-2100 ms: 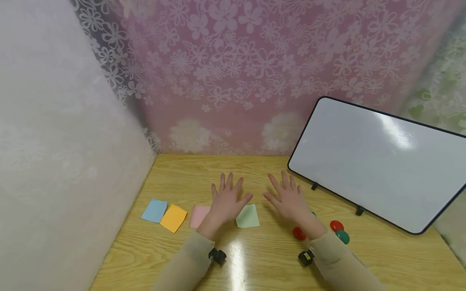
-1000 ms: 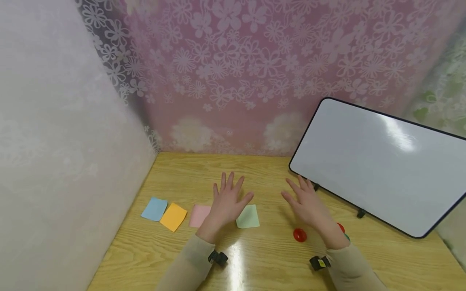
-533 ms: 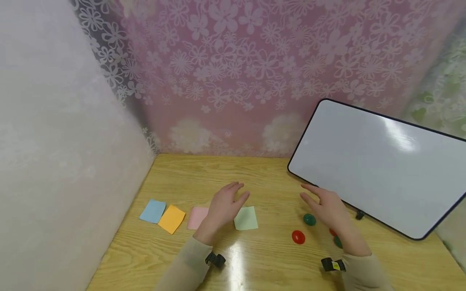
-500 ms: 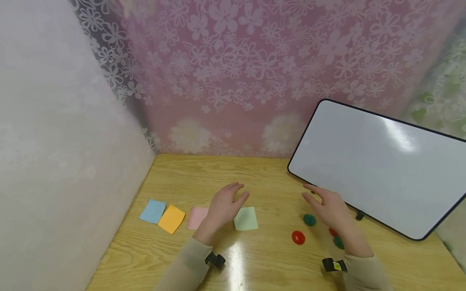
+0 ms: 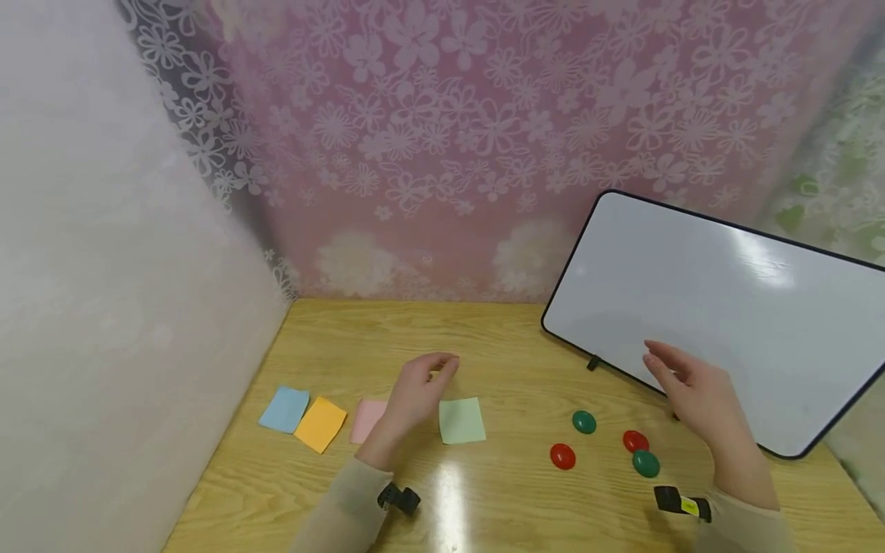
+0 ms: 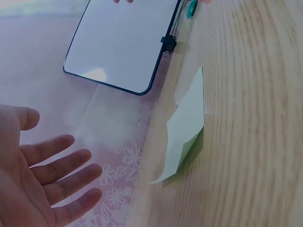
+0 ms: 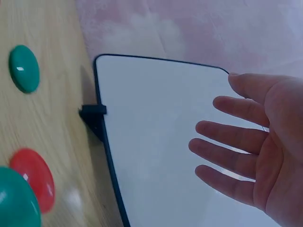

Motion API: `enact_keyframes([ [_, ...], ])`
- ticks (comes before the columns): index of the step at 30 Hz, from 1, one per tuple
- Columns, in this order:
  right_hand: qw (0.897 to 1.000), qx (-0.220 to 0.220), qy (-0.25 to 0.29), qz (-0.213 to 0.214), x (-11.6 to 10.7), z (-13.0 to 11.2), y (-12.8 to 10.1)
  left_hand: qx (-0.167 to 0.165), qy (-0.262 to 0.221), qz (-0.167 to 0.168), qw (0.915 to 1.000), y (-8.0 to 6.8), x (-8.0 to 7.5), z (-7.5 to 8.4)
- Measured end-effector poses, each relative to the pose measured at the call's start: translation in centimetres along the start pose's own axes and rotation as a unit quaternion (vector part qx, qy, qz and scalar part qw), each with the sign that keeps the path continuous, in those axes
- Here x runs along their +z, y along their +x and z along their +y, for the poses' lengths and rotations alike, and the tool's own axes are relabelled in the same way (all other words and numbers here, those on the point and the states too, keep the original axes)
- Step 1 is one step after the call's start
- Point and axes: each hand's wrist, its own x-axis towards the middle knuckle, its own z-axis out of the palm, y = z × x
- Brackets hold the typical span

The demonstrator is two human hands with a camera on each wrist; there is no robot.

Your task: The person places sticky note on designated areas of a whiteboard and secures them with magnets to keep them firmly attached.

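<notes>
My right hand is raised in front of the whiteboard, its fingers loosely extended and holding nothing. In the right wrist view its fingers overlap the white surface. My left hand hovers over the table between a pink sticky note and a pale green sticky note, partly covering the pink one. Its relaxed fingers are spread and bare in the left wrist view, where the pale green note shows a curled edge.
A blue sticky note and an orange sticky note lie at the left. Two green discs and two red discs lie before the whiteboard, which leans on small black feet. A floral curtain hangs behind.
My right hand has moved right across the front of the whiteboard, uncovering the red and green discs. My left hand has stayed near the notes, its fingers less spread and dipping downward.
</notes>
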Motion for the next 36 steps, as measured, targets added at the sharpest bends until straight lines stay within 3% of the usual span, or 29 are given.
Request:
enact_keyframes([
  [3,0.999,0.026,0.005,0.023,-0.9,0.9,-0.4,0.007,-0.024,0.01,0.9996,-0.1,-0.3,-0.3],
  [7,0.997,0.054,-0.001,0.053,-1.9,2.5,-0.7,-0.013,-0.094,0.008,0.9955,-0.3,-0.7,-0.8],
  [11,0.993,0.081,-0.001,0.089,-2.8,4.0,-0.9,-0.052,-0.182,-0.004,0.9819,-0.7,-1.2,-1.2],
  [14,0.985,0.12,0.005,0.124,-3.5,5.0,-1.2,-0.063,-0.217,-0.01,0.974,-1.0,-1.7,-1.3],
  [16,0.974,0.164,0.013,0.155,-3.8,5.5,-1.3,-0.062,-0.224,-0.013,0.9724,-1.2,-2.1,-1.3],
  [19,0.947,0.22,0.033,0.23,-4.1,5.9,-1.5,-0.061,-0.222,-0.014,0.9729,-1.3,-2.5,-1.6],
  [22,0.92,0.245,0.054,0.302,-4.2,5.8,-1.8,-0.064,-0.228,-0.007,0.9716,-1.5,-2.8,-1.8],
  [25,0.901,0.256,0.073,0.342,-4.5,5.9,-2.4,-0.06,-0.239,0.0,0.9693,-1.6,-3.0,-1.9],
  [32,0.871,0.331,0.068,0.357,-6.1,6.7,-3.3,-0.056,-0.24,0.0,0.9692,-1.9,-3.3,-2.2],
  [36,0.867,0.386,0.047,0.312,-6.8,7.2,-3.2,-0.06,-0.244,0.006,0.9679,-2.1,-3.5,-2.6],
])
